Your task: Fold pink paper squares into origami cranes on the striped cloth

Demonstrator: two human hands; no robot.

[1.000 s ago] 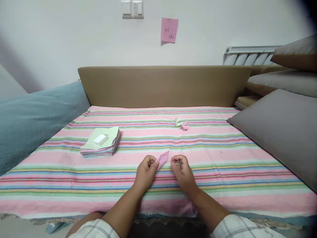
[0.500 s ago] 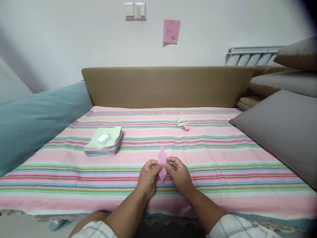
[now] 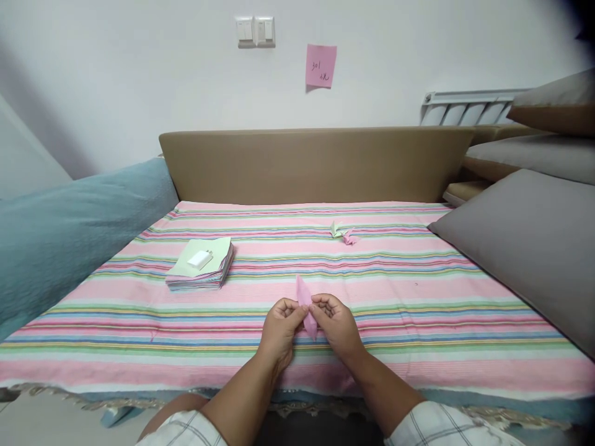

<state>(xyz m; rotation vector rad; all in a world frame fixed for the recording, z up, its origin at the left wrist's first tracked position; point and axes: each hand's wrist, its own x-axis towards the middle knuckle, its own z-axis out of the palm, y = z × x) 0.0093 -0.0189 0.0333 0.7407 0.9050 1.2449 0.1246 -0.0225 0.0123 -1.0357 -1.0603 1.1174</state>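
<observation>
A narrow, diamond-shaped piece of folded pink paper [image 3: 304, 291] is held between my two hands, above the striped cloth. My left hand [image 3: 281, 328] pinches its left side between thumb and fingers. On the opposite side my right hand [image 3: 338, 325] pinches it in the same way, the two thumb tips close together at the middle. The paper's upper point leans left and its lower point leans right. Farther back lie a pale green folded paper bird [image 3: 336, 230] and a pink one [image 3: 348, 238], close to each other.
Left of my hands a stack of coloured paper sheets [image 3: 223, 266] carries a white plug adapter [image 3: 200, 259]. A brown backrest [image 3: 316, 166] stands behind the striped cloth [image 3: 260, 279]. Grey cushions [image 3: 525, 229] pile up at the right; a blue-covered armrest [image 3: 93, 210] bounds the left.
The folded pink paper has turned from upright to tilted, its top going left and its bottom right. Both hands keep their pinch. The whole view has shifted slightly.
</observation>
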